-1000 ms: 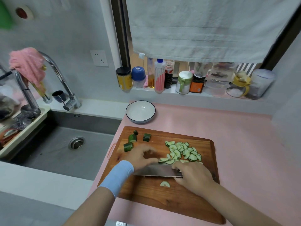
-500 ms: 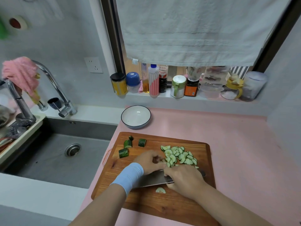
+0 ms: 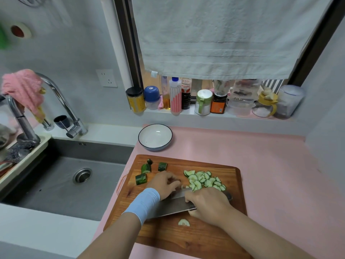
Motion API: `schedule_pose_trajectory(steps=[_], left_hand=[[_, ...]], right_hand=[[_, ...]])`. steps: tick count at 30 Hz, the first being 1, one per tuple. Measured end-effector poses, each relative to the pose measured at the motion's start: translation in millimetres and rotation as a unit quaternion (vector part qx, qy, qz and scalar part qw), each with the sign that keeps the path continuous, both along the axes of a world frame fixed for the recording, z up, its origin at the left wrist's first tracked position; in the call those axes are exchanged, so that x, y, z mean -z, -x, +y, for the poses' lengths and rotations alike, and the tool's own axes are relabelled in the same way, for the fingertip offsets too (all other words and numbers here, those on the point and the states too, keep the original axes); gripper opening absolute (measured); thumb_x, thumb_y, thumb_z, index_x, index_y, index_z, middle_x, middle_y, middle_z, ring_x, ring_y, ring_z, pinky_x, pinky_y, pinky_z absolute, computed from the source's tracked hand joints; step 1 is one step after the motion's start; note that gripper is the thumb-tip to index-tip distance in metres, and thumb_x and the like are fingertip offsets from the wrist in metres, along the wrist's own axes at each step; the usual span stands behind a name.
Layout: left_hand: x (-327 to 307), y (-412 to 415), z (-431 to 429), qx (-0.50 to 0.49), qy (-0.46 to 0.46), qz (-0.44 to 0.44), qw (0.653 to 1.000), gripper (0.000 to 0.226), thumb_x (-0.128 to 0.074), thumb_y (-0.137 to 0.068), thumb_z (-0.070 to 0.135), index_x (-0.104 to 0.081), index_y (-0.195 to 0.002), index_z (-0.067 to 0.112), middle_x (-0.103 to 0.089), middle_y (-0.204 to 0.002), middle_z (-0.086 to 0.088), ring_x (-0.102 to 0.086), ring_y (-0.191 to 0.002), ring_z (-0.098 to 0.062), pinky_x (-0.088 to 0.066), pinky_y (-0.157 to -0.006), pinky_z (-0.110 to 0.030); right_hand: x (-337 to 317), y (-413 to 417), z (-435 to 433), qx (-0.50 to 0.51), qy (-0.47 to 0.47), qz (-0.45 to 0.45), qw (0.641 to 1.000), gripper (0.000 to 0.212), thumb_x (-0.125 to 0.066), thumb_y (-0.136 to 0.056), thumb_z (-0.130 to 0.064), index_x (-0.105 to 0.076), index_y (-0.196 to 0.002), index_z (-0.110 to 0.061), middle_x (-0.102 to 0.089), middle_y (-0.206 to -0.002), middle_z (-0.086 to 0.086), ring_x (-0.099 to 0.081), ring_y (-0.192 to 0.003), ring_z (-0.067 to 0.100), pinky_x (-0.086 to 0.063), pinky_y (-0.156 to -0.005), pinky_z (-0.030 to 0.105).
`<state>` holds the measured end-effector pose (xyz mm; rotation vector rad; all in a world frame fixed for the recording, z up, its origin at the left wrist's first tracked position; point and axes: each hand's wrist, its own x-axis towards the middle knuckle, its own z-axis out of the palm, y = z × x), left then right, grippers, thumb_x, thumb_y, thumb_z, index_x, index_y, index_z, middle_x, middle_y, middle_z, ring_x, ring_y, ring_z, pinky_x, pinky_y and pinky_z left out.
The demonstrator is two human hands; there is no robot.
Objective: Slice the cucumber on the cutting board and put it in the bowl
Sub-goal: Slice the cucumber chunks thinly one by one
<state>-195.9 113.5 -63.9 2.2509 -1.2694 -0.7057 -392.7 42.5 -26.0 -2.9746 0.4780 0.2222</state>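
A wooden cutting board (image 3: 186, 238) lies on the pink counter. A heap of thin cucumber slices (image 3: 204, 180) sits at its back right. Three dark green cucumber chunks (image 3: 141, 178) lie at its back left. One loose slice (image 3: 183, 222) lies near the front. My right hand (image 3: 209, 203) grips the handle of a wide knife (image 3: 171, 205), whose blade lies low and slanted across the board under my left wrist. My left hand (image 3: 165, 184), with a blue wristband, rests fingertips down against the near edge of the heap by the blade. The white bowl (image 3: 144, 144) stands behind the board, with nothing in it.
A steel sink (image 3: 61, 184) with a tap (image 3: 61, 101) lies left of the board. Several bottles and jars (image 3: 175, 98) line the window ledge behind the bowl, under a hanging towel (image 3: 224, 38). A dish rack (image 3: 24, 156) sits at the far left. Pink counter (image 3: 280, 174) stretches to the right.
The blade has swung from level to slanted, tip toward the front left, and its edge has slid closer under the slice heap. My left hand has stayed at the heap.
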Motion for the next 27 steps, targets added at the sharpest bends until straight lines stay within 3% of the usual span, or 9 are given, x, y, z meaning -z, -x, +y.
schedule_pose_trajectory(steps=[3,8,11,14,17,19,22,27], left_hand=[[-2,-6,10,0.025,0.011,0.058,0.998,0.026,-0.075,-0.075,0.044,-0.066,-0.095,0.03,-0.061,-0.093,0.014,-0.059,-0.089,-0.008,-0.047,-0.081,-0.021],[0,-31,31,0.037,-0.037,0.066,0.996,0.034,-0.073,-0.072,0.049,-0.056,-0.091,0.027,-0.061,-0.089,0.006,-0.053,-0.076,-0.01,-0.045,-0.073,-0.027],[3,-35,34,0.015,-0.088,0.009,0.996,0.023,-0.068,-0.081,0.045,-0.052,-0.089,0.031,-0.065,-0.089,0.007,-0.061,-0.08,-0.014,-0.05,-0.075,-0.029],[2,-36,37,-0.02,-0.083,-0.032,0.996,0.013,-0.062,-0.089,0.041,-0.054,-0.09,0.031,-0.066,-0.085,0.01,-0.064,-0.079,-0.014,-0.053,-0.077,-0.03],[0,-31,38,-0.017,-0.028,0.033,0.999,0.017,-0.066,-0.085,0.042,-0.06,-0.082,0.027,-0.067,-0.082,0.011,-0.063,-0.08,-0.011,-0.053,-0.077,-0.028],[-4,-26,36,0.017,-0.046,0.066,0.997,0.018,-0.072,-0.079,0.042,-0.063,-0.078,0.026,-0.068,-0.081,0.012,-0.062,-0.078,-0.009,-0.054,-0.078,-0.027],[-3,-30,31,0.0,-0.083,-0.007,0.996,0.012,-0.067,-0.086,0.038,-0.062,-0.082,0.028,-0.068,-0.085,0.012,-0.062,-0.077,-0.008,-0.047,-0.069,-0.024],[0,-49,41,-0.071,-0.037,0.018,0.997,0.005,-0.054,-0.095,0.031,-0.058,-0.092,0.032,-0.066,-0.098,0.009,-0.061,-0.088,-0.015,-0.048,-0.082,-0.028]], right_hand=[[1,-2,-2,0.007,0.006,0.0,1.0,0.024,-0.055,-0.094,-0.035,-0.057,-0.117,-0.025,-0.072,-0.1,0.001,-0.067,-0.087,0.028,-0.057,-0.074,0.041],[-2,-3,-3,0.016,0.004,-0.013,1.0,0.023,-0.056,-0.094,-0.036,-0.057,-0.115,-0.027,-0.071,-0.098,-0.002,-0.067,-0.087,0.024,-0.057,-0.075,0.039],[-4,-3,-3,0.021,0.001,-0.017,1.0,0.022,-0.056,-0.095,-0.035,-0.058,-0.115,-0.027,-0.072,-0.099,-0.003,-0.067,-0.088,0.022,-0.055,-0.076,0.037],[-8,-6,1,0.023,0.003,-0.013,1.0,0.024,-0.056,-0.094,-0.036,-0.059,-0.116,-0.029,-0.072,-0.1,-0.004,-0.067,-0.09,0.022,-0.055,-0.077,0.035],[-11,-7,5,0.024,0.002,-0.007,1.0,0.023,-0.057,-0.094,-0.037,-0.059,-0.115,-0.029,-0.072,-0.1,-0.004,-0.067,-0.089,0.022,-0.055,-0.077,0.035],[-12,-7,8,0.026,0.004,-0.005,1.0,0.023,-0.057,-0.093,-0.037,-0.059,-0.114,-0.03,-0.072,-0.099,-0.004,-0.066,-0.089,0.022,-0.055,-0.076,0.036],[-15,-8,14,0.025,0.002,0.011,1.0,0.024,-0.056,-0.093,-0.036,-0.058,-0.116,-0.03,-0.071,-0.1,-0.003,-0.066,-0.091,0.023,-0.054,-0.076,0.034],[-13,1,17,0.055,-0.005,0.007,0.998,0.022,-0.055,-0.091,-0.036,-0.059,-0.112,-0.03,-0.071,-0.097,-0.005,-0.066,-0.088,0.021,-0.055,-0.074,0.034]])
